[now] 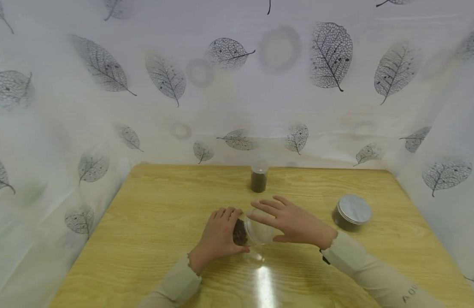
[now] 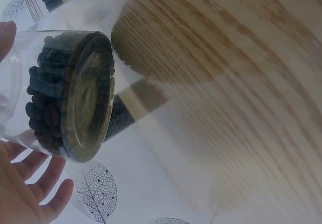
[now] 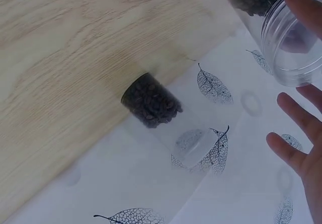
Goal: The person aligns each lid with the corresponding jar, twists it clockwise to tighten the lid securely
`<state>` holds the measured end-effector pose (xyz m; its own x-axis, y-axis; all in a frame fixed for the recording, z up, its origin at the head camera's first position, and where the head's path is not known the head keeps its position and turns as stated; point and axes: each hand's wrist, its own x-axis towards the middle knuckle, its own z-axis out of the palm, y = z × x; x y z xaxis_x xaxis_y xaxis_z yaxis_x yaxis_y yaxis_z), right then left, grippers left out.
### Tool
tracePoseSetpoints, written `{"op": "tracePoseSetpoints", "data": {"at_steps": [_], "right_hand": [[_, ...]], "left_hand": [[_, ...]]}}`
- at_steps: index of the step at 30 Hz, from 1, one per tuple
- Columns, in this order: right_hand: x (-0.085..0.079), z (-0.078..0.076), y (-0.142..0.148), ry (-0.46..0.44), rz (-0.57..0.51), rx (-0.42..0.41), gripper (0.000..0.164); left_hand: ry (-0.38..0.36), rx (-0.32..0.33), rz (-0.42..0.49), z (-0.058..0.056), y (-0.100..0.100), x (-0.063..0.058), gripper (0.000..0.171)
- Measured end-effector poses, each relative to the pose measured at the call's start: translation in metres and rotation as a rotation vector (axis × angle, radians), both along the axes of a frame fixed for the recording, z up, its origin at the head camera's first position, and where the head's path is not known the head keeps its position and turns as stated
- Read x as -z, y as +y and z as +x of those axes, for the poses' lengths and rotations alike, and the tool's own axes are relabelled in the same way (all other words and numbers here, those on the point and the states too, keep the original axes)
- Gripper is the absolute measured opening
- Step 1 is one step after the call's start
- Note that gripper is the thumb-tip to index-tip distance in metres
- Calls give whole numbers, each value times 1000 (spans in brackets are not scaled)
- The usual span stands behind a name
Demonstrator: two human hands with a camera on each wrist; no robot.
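A clear jar partly filled with dark coffee beans [image 1: 239,233] is held by my left hand [image 1: 220,233], thumb on the near side and fingers over the far side. In the left wrist view the round base of the jar [image 2: 88,98] faces the camera, with beans lying against it. Its clear round top [image 1: 261,229] points toward my right hand [image 1: 294,220]. That hand spreads its fingers around the top, fairly straight. In the right wrist view the thumb [image 3: 304,10] overlaps the ridged rim [image 3: 274,38]; whether it touches cannot be told.
A second clear jar of dark beans [image 1: 258,179] stands near the table's back edge. On the right stands a wide jar with a silver lid [image 1: 354,209]. Leaf-printed white sheeting [image 1: 237,102] surrounds the wooden table [image 1: 163,192] at the back and sides.
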<state>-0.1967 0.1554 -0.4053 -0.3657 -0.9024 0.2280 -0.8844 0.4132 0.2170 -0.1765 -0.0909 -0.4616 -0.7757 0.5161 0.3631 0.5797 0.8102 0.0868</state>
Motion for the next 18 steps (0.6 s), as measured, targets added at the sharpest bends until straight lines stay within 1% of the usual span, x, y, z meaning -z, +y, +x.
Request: {"op": "tracePoseSetpoints", "data": {"at_steps": [7,12,18], "right_hand": [[3,-2,-3,24,-13,2,101],[4,-2,-3,-2,-39,17,99],[7,0,-3,-33,-86,49,97]], "left_hand": [[1,0,6,0,0,0,96],[1,-11,-15,0,0,1,97],[-6,-11,-10,1,0,0,96]]}}
